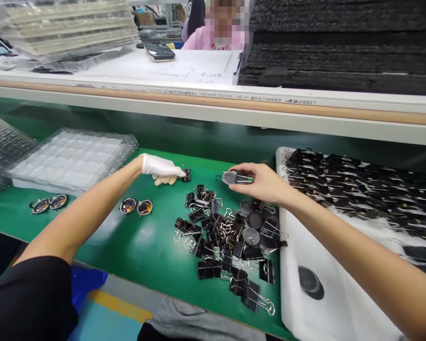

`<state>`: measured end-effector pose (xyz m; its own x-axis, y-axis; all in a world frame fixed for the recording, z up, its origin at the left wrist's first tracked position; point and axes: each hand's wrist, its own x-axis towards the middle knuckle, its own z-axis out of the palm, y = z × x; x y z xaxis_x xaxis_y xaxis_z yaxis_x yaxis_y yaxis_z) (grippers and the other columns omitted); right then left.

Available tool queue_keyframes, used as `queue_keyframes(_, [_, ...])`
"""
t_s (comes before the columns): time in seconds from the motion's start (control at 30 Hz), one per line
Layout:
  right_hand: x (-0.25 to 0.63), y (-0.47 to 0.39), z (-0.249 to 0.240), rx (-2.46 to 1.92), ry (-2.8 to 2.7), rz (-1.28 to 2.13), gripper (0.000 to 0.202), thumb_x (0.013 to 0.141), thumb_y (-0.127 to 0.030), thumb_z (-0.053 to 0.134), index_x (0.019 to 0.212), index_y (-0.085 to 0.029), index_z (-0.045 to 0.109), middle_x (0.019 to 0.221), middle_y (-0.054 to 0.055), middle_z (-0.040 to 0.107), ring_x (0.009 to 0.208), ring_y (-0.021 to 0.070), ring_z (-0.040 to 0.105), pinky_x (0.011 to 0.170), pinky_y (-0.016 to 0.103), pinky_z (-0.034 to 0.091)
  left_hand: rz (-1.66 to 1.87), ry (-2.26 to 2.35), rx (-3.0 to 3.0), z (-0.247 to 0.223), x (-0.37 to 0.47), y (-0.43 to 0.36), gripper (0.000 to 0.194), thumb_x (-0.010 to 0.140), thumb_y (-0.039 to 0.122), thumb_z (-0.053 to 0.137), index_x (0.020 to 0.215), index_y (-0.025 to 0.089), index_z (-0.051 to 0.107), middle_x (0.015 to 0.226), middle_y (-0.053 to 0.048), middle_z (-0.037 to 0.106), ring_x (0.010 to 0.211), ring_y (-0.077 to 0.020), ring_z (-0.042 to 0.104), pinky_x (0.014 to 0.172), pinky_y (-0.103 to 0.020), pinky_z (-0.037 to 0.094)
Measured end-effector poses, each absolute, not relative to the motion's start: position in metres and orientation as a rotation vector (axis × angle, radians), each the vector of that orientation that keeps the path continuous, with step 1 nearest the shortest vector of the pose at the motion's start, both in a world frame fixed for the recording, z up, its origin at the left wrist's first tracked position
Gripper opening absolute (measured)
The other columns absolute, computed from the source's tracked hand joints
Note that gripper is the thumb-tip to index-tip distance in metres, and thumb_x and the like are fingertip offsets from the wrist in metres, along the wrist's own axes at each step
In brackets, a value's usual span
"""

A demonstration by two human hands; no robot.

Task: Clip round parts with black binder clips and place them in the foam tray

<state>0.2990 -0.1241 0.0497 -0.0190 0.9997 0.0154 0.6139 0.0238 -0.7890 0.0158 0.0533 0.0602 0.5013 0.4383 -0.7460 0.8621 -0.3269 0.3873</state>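
In a white glove, my left hand (163,170) is closed, its fingertips at a small black binder clip (187,175) over the green tabletop. My right hand (257,182), bare, pinches the wire handles of a binder clip (244,178) that has a round grey disc (229,177) at its front. Between and below both hands lies a pile of black binder clips (216,227), several with silver handles folded out. Round dark discs (251,236) sit among the clips on the pile's right side.
A white tray (286,284) on the right holds rows of clipped pieces (341,189) and a loose dark disc (310,282). Two pairs of round tinted lenses (137,207) lie left. Clear plastic trays (74,154) stand behind my left arm. A shelf edge (213,106) crosses above; a person sits beyond.
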Motion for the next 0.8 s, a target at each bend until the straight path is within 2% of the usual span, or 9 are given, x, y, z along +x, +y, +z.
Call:
queue_keyframes(0.1, [0.291,-0.088,0.044,-1.722,-1.866,0.694,0.042,0.076,-0.029,0.083,0.116,-0.017,0.076,0.114,0.012,0.078,0.099,0.0274,0.074,0.092,0.044,0.058,-0.785,1.174,1.938,0.076,0.007,0.072,0.064,0.07,0.085,0.063,0.067,0.021,0.071,0.05,-0.007,0.063,0.048,-0.0196,0.058,0.047,-0.027,0.035])
queue_keyframes(0.17, [0.285,-0.068,0.041,-1.726,-1.995,0.624,0.041,0.078,-0.028,0.083,0.116,-0.017,0.076,0.116,0.012,0.077,0.101,0.0276,0.073,0.092,0.043,0.057,-0.755,1.312,1.995,0.086,0.007,0.08,0.067,0.07,0.087,0.061,0.07,0.021,0.073,0.053,-0.008,0.066,0.051,-0.0207,0.06,0.052,-0.029,0.04])
queue_keyframes(0.23, [0.279,-0.052,0.038,-1.721,-2.091,0.612,0.04,0.079,-0.029,0.083,0.117,-0.018,0.076,0.117,0.012,0.076,0.104,0.0277,0.072,0.093,0.042,0.056,-0.557,1.44,2.12,0.087,0.014,0.08,0.074,0.081,0.087,0.045,0.078,0.02,0.074,0.059,-0.008,0.069,0.059,-0.023,0.066,0.062,-0.031,0.047])
queue_keyframes(0.33, [0.268,-0.039,0.031,-1.716,-2.178,0.678,0.04,0.082,-0.029,0.081,0.12,-0.019,0.074,0.122,0.011,0.074,0.111,0.0282,0.069,0.095,0.042,0.053,-0.006,1.585,2.339,0.071,0.036,0.065,0.08,0.098,0.074,0.018,0.095,0.017,0.074,0.081,-0.013,0.076,0.081,-0.0283,0.072,0.08,-0.037,0.051])
queue_keyframes(0.4, [0.261,-0.036,0.027,-1.717,-2.225,0.703,0.041,0.083,-0.03,0.08,0.122,-0.021,0.072,0.125,0.01,0.073,0.114,0.0294,0.067,0.096,0.043,0.051,0.202,1.683,2.41,0.053,0.053,0.051,0.077,0.102,0.065,0.013,0.104,0.016,0.072,0.099,-0.018,0.077,0.097,-0.0315,0.072,0.088,-0.041,0.051])
queue_keyframes(0.5, [0.252,-0.037,0.021,-1.729,-2.27,0.695,0.042,0.084,-0.033,0.078,0.124,-0.023,0.071,0.127,0.01,0.071,0.117,0.0318,0.065,0.095,0.046,0.048,0.197,1.843,2.381,0.03,0.069,0.037,0.069,0.104,0.057,0.015,0.122,0.015,0.067,0.12,-0.023,0.071,0.115,-0.0368,0.067,0.098,-0.051,0.048])
queue_keyframes(0.6, [0.246,-0.037,0.017,-1.722,-2.291,0.679,0.043,0.084,-0.032,0.078,0.125,-0.023,0.069,0.127,0.011,0.068,0.119,0.0329,0.063,0.094,0.046,0.045,0.141,1.976,2.269,0.02,0.072,0.034,0.065,0.105,0.052,0.017,0.136,0.016,0.061,0.132,-0.026,0.063,0.124,-0.0415,0.06,0.1,-0.059,0.044])
queue_keyframes(0.8, [0.243,-0.034,0.012,-1.677,-2.302,0.657,0.043,0.086,-0.032,0.077,0.127,-0.024,0.068,0.127,0.011,0.067,0.122,0.0353,0.058,0.097,0.049,0.041,0.085,1.98,2.26,0.017,0.066,0.035,0.059,0.106,0.046,0.019,0.151,0.023,0.05,0.14,-0.024,0.056,0.129,-0.0427,0.053,0.101,-0.062,0.042])
